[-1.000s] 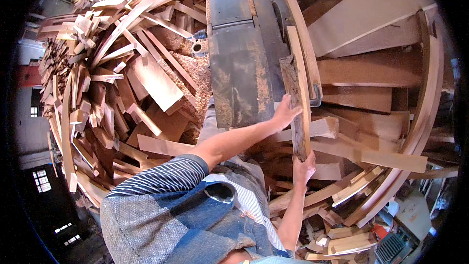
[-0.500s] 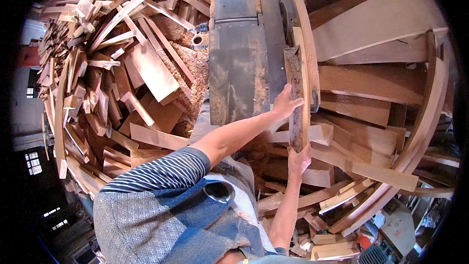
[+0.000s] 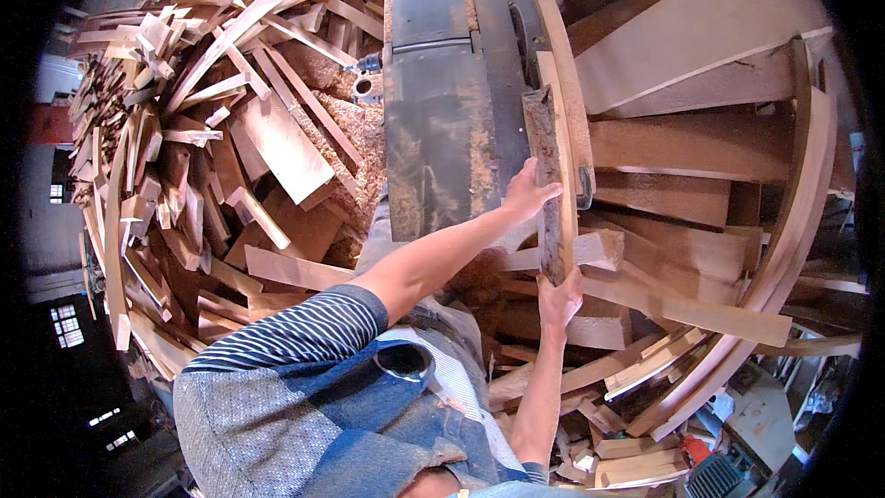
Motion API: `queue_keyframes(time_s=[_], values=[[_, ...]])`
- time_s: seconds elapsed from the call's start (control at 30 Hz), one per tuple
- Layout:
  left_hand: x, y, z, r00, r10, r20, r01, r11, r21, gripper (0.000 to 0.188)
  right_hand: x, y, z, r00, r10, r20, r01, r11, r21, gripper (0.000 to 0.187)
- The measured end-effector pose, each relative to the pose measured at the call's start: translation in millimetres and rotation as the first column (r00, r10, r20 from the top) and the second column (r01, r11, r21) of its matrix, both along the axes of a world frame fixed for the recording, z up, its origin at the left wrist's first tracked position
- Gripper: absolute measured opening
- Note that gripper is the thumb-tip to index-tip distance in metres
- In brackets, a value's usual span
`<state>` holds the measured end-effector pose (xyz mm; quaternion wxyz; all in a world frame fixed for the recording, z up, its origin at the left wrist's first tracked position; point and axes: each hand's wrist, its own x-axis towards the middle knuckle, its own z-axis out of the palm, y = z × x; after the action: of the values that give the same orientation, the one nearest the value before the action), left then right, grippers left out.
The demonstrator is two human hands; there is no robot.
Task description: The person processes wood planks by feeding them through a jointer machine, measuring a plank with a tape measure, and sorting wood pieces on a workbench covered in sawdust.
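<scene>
A long wooden board [image 3: 565, 166] with a rough, bark-like dark edge lies along the right side of a dark metal machine table [image 3: 433, 129]. It runs beside an upright wooden fence strip [image 3: 560, 46]. My left hand [image 3: 532, 192] grips the board partway along, thumb across its top and fingers at its left side. Wrapped round its near end is my right hand [image 3: 560, 297], some of whose fingers are hidden under the wood. The board's near part sticks out past the table's front edge. A dark oval opening [image 3: 518, 40] shows in the machine near the board's far end.
Left of the machine rises a big heap of offcuts [image 3: 212, 120] over wood shavings [image 3: 359, 138]. Wide planks [image 3: 691, 148] stack at the right, with a long curved wooden rail [image 3: 784, 221] around them. Short pieces [image 3: 636, 461] lie at the lower right.
The whole view has shifted slightly, so the machine and board appear a little further left. Both hands keep the same grip on the board.
</scene>
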<state>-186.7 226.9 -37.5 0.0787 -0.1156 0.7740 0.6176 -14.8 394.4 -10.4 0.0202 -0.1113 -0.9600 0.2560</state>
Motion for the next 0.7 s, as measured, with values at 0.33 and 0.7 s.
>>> queue_keyframes(time_s=[0.33,0.7], values=[[-2,3,-27,0.998,-0.005,-0.066,0.014,0.99,0.138,0.074,4,0,-3,0.998,-0.022,-0.055,0.02,0.999,-0.025,0.069],[4,-12,22,0.999,-0.035,-0.016,0.036,0.991,0.131,0.095,20,-28,5,0.995,0.009,-0.096,-0.014,0.998,-0.054,0.06]])
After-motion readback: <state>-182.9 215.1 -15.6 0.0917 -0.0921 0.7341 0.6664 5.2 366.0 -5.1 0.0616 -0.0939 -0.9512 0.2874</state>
